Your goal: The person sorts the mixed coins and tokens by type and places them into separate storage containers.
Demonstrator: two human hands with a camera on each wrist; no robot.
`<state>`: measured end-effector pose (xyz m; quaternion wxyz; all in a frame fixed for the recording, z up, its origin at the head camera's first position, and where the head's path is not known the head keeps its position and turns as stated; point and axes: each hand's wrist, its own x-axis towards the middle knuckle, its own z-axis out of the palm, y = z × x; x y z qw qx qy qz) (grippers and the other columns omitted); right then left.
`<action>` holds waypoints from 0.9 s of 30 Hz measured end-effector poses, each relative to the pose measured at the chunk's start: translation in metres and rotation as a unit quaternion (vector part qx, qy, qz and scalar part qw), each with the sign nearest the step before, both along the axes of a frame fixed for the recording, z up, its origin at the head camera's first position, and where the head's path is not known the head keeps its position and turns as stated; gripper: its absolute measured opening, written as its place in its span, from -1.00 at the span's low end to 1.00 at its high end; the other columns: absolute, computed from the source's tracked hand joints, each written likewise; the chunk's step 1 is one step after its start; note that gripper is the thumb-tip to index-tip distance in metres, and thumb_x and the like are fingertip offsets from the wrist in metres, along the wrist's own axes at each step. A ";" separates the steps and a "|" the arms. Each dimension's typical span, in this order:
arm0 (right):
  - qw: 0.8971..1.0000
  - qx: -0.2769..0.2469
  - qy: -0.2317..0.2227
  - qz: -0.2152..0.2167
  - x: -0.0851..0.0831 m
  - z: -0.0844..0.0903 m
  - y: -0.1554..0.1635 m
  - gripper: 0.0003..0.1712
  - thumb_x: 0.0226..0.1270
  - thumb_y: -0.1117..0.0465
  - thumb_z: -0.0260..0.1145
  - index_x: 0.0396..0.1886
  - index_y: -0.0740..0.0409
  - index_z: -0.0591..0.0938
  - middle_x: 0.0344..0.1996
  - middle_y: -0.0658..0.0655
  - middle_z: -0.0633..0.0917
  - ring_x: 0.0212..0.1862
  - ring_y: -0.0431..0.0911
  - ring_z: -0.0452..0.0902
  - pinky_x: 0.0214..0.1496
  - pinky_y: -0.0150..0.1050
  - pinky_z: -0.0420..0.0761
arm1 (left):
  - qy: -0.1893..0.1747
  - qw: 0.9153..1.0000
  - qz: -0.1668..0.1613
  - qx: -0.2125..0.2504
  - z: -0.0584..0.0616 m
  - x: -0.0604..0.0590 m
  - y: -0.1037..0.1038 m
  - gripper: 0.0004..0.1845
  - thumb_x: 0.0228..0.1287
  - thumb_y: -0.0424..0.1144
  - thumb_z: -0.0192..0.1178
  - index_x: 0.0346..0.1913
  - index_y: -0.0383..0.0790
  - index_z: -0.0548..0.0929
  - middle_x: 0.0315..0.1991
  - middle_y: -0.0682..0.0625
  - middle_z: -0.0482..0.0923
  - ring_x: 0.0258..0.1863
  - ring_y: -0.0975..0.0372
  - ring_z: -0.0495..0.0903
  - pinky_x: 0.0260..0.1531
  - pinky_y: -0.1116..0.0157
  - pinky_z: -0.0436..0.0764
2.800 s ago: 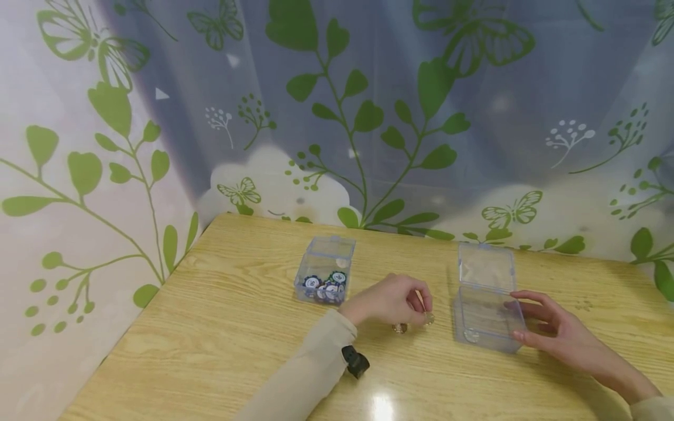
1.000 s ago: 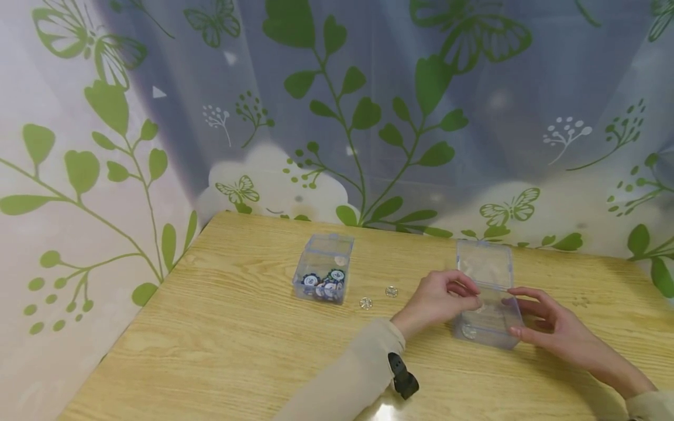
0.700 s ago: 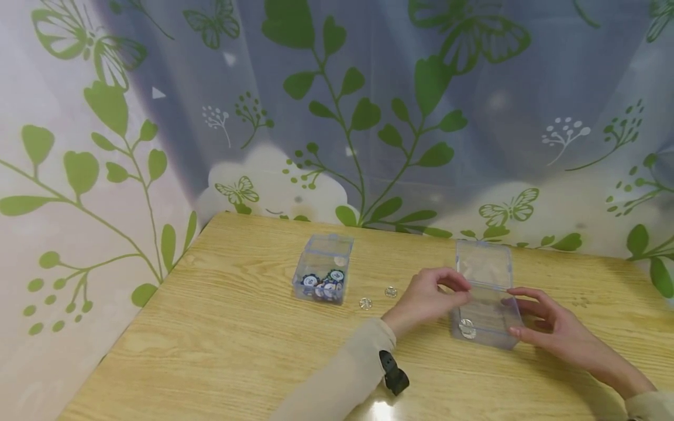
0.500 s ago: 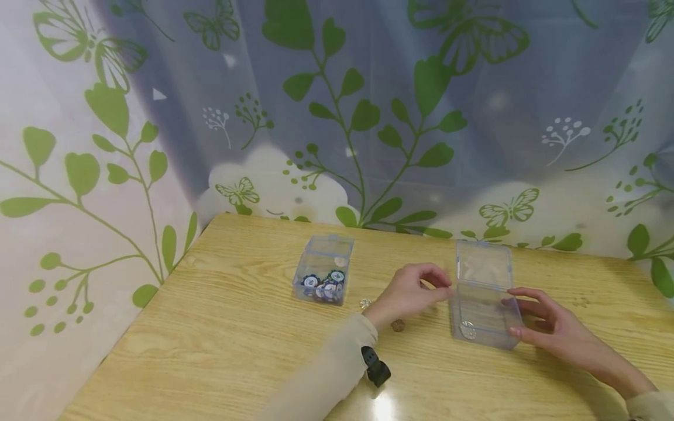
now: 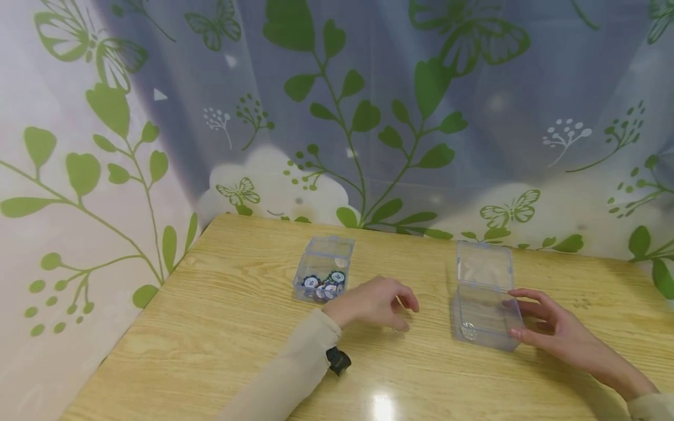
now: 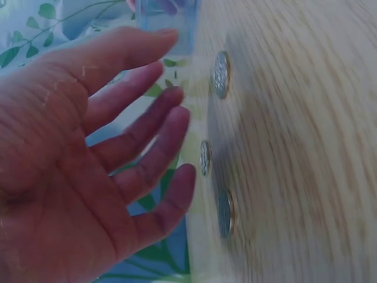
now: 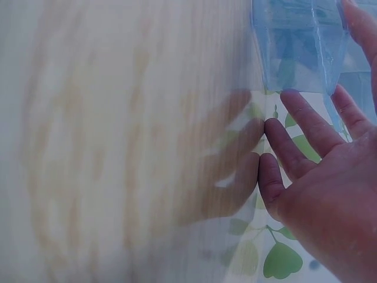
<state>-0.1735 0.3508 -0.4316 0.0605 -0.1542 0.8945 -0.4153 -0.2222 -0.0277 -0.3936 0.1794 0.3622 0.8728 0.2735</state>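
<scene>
Fingers of L hand (image 5: 376, 302) loose, holding nothing, now back over coins (image 6: 221, 74) on table (image 5: 210, 327) after dropping one in open box (image 5: 487, 320). R hand (image 5: 550, 327) steadies box w/ straight fingers; next coin pickup looks due.

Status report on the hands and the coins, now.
Left hand open, hovering over three loose coins on the table. Right hand open, fingers against the open clear box, one coin inside. Nothing blocks the box.
</scene>
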 end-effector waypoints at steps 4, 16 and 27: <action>1.000 0.002 0.002 -0.001 0.000 0.000 0.000 -0.25 0.41 0.26 0.39 0.51 0.10 0.28 0.14 -0.56 0.43 0.14 -0.68 0.36 -0.08 -0.47 0.60 | 0.018 0.998 -0.001 -0.054 0.000 0.004 -0.005 -0.66 0.14 -0.19 0.53 0.00 0.02 0.76 0.01 0.16 0.69 0.00 0.35 0.61 0.08 0.44 0.54; 1.000 0.015 -0.007 -0.006 -0.001 -0.001 0.001 -0.24 0.43 0.23 0.38 0.52 0.06 0.27 0.29 -0.14 0.51 0.15 -0.69 0.34 -0.09 -0.46 0.60 | 0.063 0.993 0.018 -0.093 -0.005 0.005 -0.008 -0.76 0.10 -0.12 0.57 -0.15 0.09 0.82 -0.05 0.19 0.67 -0.08 0.36 0.56 -0.03 0.40 0.56; 1.000 0.017 -0.008 -0.005 0.000 0.000 -0.001 -0.24 0.43 0.23 0.38 0.52 0.12 0.25 0.38 0.51 0.45 0.12 -0.68 0.35 -0.10 -0.46 0.59 | 0.049 0.994 0.020 -0.094 -0.006 0.002 -0.001 -0.84 0.02 -0.23 0.54 -0.33 0.08 0.79 -0.24 0.22 0.58 -0.24 0.42 0.46 -0.17 0.49 0.49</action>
